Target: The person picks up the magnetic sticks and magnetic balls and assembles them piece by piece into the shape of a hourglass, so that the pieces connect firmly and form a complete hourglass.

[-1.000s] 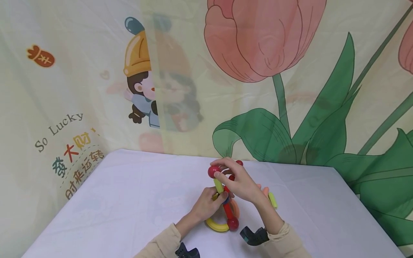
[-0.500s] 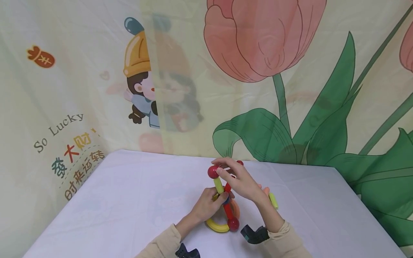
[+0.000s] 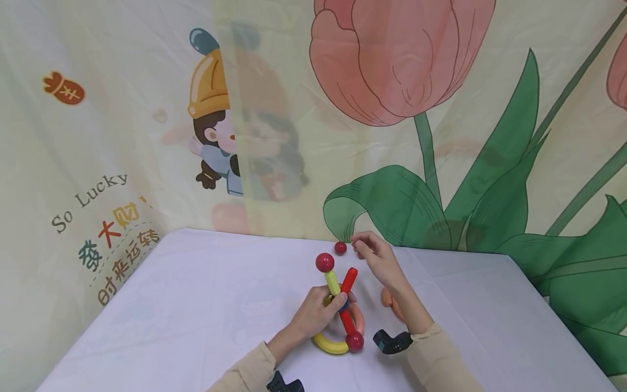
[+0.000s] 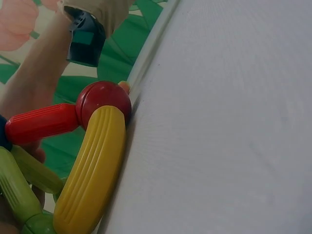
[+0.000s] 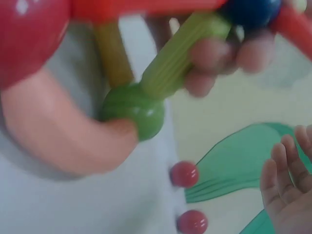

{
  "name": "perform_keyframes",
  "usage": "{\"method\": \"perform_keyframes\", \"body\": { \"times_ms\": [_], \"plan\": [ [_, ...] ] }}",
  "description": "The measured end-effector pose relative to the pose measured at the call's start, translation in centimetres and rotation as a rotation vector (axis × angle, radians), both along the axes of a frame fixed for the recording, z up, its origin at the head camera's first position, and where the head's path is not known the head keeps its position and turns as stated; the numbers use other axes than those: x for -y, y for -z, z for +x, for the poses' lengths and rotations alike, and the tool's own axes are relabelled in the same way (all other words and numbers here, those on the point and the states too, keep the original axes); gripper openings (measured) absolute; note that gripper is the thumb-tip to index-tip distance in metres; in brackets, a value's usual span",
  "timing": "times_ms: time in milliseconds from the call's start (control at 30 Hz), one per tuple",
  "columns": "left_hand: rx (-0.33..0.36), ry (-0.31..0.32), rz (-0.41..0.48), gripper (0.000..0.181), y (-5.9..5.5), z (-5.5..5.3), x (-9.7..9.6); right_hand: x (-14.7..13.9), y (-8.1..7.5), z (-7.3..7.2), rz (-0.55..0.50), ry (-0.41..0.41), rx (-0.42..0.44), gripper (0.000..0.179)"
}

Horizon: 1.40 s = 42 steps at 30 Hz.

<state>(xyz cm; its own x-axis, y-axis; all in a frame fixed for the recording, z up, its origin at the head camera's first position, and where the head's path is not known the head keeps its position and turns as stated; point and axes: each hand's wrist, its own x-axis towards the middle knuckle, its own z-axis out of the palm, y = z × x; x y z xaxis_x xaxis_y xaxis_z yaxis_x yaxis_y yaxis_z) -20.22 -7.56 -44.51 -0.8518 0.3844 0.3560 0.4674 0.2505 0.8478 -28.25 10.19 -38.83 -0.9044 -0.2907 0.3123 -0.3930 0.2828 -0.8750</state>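
My left hand (image 3: pixel 320 310) grips a toy built of ridged sticks and balls around its blue ball (image 5: pixel 253 10). A red ball (image 3: pixel 325 262) tops its light green stick (image 3: pixel 332 283). Beside that, a red stick (image 3: pixel 350 280) slants up with a bare end. Below, another red ball (image 3: pixel 355 342) joins the yellow curved bar (image 4: pixel 92 170) and the orange curved bar (image 5: pixel 63 131), which meets a green ball (image 5: pixel 134 109). Near the table's far edge, my right hand (image 3: pixel 379 258) reaches beside a loose red ball (image 3: pixel 340 248). Its fingers look extended and hold nothing in the right wrist view.
A second loose red ball (image 5: pixel 192 222) lies by the far edge in the right wrist view. Orange pieces (image 3: pixel 392 302) lie on the white table (image 3: pixel 220 305), partly behind the right forearm. A printed curtain (image 3: pixel 274 109) hangs behind the table.
The right hand has let go of the top red ball and moved back and right to the far edge. The left hand keeps its grip. A loose red ball now shows behind the toy.
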Motion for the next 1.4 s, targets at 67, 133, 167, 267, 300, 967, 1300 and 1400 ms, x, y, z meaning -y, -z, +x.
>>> {"method": "perform_keyframes", "body": {
  "times_ms": [67, 133, 167, 267, 300, 967, 1300, 1400],
  "plan": [
    [0.004, -0.002, -0.002, 0.031, 0.0, 0.0, 0.0, -0.1, 0.4, -0.3, -0.008, 0.023, 0.036, 0.025],
    [0.023, -0.008, -0.005, 0.03, 0.0, 0.1, 0.0, -0.2, 0.7, -0.6, -0.007, 0.039, 0.052, 0.025],
    [0.044, -0.016, -0.005, 0.029, 0.0, 0.1, 0.0, -0.3, 0.8, -0.7, -0.007, 0.045, 0.057, 0.025],
    [0.07, -0.029, -0.018, 0.029, -0.2, 0.1, -0.1, -0.5, 1.2, -1.2, 0.018, 0.072, 0.068, 0.025],
    [0.079, -0.03, -0.023, 0.028, -0.2, 0.1, -0.1, -0.5, 1.4, -1.4, 0.036, 0.084, 0.066, 0.025],
    [0.062, -0.016, -0.027, 0.028, -0.1, 0.2, -0.3, -1.3, 4.6, -4.2, 0.379, 0.218, 0.091, 0.047],
    [0.083, -0.014, -0.013, 0.028, -0.7, 0.3, -0.3, -1.2, 4.9, -4.7, 0.432, 0.196, 0.109, 0.038],
    [0.093, -0.024, -0.016, 0.027, -0.7, 0.4, -0.1, -1.0, 5.0, -4.6, 0.426, 0.204, 0.117, 0.033]
  ]
}}
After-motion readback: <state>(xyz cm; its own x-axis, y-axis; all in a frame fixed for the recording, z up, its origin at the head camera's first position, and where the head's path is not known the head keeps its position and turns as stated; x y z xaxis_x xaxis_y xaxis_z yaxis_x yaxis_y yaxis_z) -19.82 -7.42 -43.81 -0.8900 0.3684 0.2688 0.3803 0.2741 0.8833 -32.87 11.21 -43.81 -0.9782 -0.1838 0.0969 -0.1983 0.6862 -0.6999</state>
